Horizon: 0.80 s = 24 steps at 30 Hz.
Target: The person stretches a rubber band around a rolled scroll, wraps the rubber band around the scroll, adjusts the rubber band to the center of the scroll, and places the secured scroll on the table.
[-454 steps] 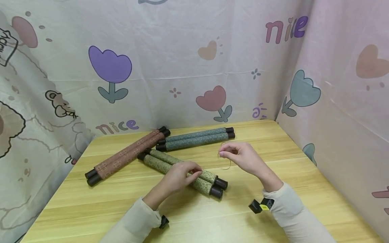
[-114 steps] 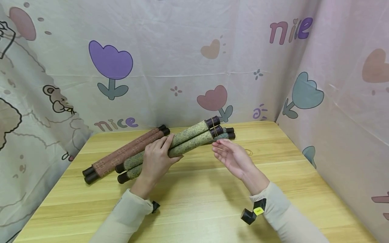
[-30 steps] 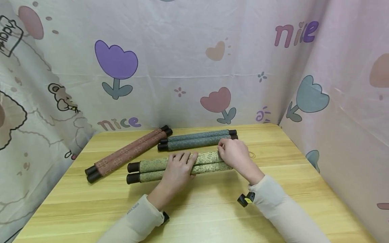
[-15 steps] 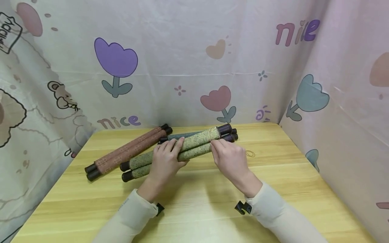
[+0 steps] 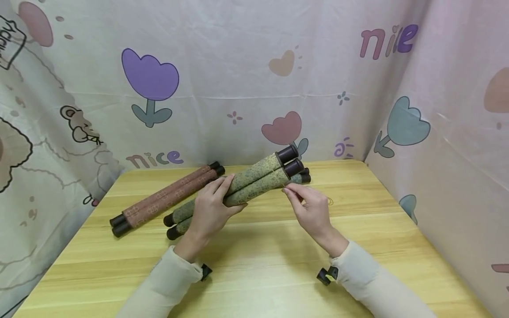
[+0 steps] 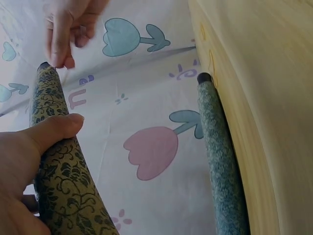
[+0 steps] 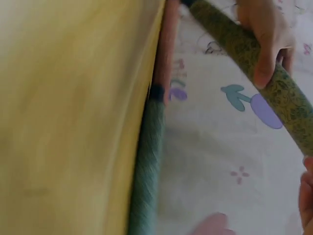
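Note:
A pair of green-patterned scrolls with dark end knobs lies side by side, lifted off the table, right ends higher. My left hand grips both around the middle, its thumb across the near scroll in the left wrist view. Just below their right end, my right hand pinches a thin rubber band near the edge of the fabric. Most of that band is too fine to trace. In the right wrist view, the right hand's fingertips are at the frame edge, close to the green scroll.
Two reddish scrolls lie at an angle on the left of the wooden table. Two blue-green scrolls lie at the back, largely hidden behind the green ones. A loose rubber band rests beyond my right hand. Patterned curtains surround the table.
The green scrolls were on the table in the oldest frame; my left hand now holds them up. Within the last second their right end tilted upward, and the right hand drew slightly away from them.

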{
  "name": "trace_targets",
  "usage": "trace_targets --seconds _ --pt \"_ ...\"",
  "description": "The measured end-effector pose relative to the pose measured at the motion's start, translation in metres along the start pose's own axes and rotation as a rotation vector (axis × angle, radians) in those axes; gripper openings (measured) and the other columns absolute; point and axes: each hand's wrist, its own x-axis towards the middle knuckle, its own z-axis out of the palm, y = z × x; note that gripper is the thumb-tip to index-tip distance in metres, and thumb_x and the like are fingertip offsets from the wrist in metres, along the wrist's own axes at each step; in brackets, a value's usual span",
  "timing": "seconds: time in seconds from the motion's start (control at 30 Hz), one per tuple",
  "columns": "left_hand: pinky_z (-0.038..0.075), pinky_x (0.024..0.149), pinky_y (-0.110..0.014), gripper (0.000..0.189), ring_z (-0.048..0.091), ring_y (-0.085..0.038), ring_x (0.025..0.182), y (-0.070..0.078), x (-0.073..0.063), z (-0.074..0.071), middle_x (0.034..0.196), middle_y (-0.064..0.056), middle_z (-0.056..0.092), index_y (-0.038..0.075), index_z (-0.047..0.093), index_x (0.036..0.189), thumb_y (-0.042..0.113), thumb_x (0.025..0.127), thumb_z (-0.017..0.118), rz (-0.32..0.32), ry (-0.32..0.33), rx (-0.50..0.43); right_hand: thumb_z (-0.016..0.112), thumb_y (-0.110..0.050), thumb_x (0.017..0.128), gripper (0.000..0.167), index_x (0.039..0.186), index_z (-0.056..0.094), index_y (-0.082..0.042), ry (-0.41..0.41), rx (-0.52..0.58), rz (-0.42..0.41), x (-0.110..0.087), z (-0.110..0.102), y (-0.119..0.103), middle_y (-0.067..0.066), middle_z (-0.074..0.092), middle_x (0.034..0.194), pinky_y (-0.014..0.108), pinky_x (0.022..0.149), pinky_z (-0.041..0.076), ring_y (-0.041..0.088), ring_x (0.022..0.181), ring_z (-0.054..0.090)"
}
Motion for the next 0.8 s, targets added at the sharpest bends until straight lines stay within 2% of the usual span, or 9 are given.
trace_targets --seconds 0.1,0.17,0.2,0.3,0.43,0.57,0.67,0.8 --pt "0.050 0.088 -0.054 0.087 0.063 -0.038 0.101 0.002 0.000 0.000 0.116 -0.017 0.065 0.005 0.061 0.133 0.032 0.058 0.096 -0.024 -0.021 -0.011 0.070 -0.004 0.090 0.009 0.095 0.076 -0.006 -0.041 0.253 0.219 -0.006 0.008 -0.004 0.005 0.074 0.085 0.023 0.060 0.055 0.015 0.064 0.065" --pt "0.050 0.088 -0.054 0.088 0.063 -0.037 0.100 0.003 -0.001 0.000 0.115 -0.017 0.065 0.007 0.061 0.133 0.033 0.057 0.096 -0.046 -0.042 -0.007 0.068 -0.006 0.092 0.010 0.098 0.076 -0.005 -0.072 0.327 0.299 -0.011 0.012 -0.009 0.005 0.074 0.088 0.025 0.061 0.057 0.015 0.065 0.067" --pt "0.050 0.087 -0.054 0.088 0.063 -0.037 0.099 0.003 -0.001 0.001 0.114 -0.016 0.065 0.007 0.061 0.133 0.034 0.057 0.096 -0.054 -0.054 0.001 0.068 -0.007 0.092 0.010 0.098 0.076 -0.006 -0.089 0.329 0.310 -0.013 0.013 -0.012 0.004 0.074 0.087 0.025 0.060 0.057 0.016 0.065 0.067" --pt "0.050 0.087 -0.054 0.089 0.063 -0.036 0.098 0.002 -0.002 0.002 0.112 -0.016 0.065 0.007 0.062 0.132 0.035 0.056 0.097 -0.057 -0.088 0.027 0.070 -0.005 0.090 0.011 0.099 0.077 -0.006 -0.081 0.220 0.223 -0.016 0.012 -0.019 0.002 0.074 0.085 0.021 0.058 0.056 0.012 0.064 0.067" --pt "0.050 0.084 -0.056 0.089 0.063 -0.036 0.097 0.000 -0.003 0.003 0.111 -0.016 0.064 0.006 0.061 0.133 0.035 0.057 0.096 -0.011 -0.117 0.068 0.072 -0.004 0.087 0.011 0.096 0.078 -0.005 0.003 0.053 0.035 -0.014 0.005 -0.019 0.003 0.075 0.087 0.017 0.056 0.054 0.009 0.064 0.068" --pt "0.052 0.082 -0.054 0.088 0.063 -0.036 0.096 -0.007 -0.001 0.005 0.111 -0.016 0.065 0.006 0.061 0.133 0.036 0.058 0.095 -0.015 -0.139 0.094 0.070 -0.009 0.090 0.009 0.093 0.077 -0.005 0.033 -0.045 -0.105 -0.011 -0.001 -0.014 0.005 0.074 0.085 0.018 0.049 0.051 0.011 0.060 0.066" --pt "0.051 0.085 -0.053 0.088 0.063 -0.036 0.097 -0.013 -0.001 0.006 0.113 -0.016 0.065 0.006 0.060 0.134 0.037 0.059 0.094 -0.068 -0.184 0.100 0.069 -0.010 0.090 0.008 0.092 0.076 -0.006 0.007 -0.096 -0.117 -0.011 -0.004 -0.010 0.004 0.073 0.082 0.022 0.048 0.051 0.012 0.061 0.065" --pt "0.051 0.085 -0.053 0.086 0.063 -0.035 0.098 -0.017 -0.002 0.005 0.114 -0.014 0.066 0.007 0.060 0.134 0.040 0.061 0.093 -0.082 -0.269 0.129 0.072 -0.008 0.087 0.008 0.094 0.075 -0.007 -0.041 -0.150 -0.070 -0.014 -0.007 -0.004 0.003 0.073 0.084 0.028 0.051 0.053 0.013 0.066 0.067"
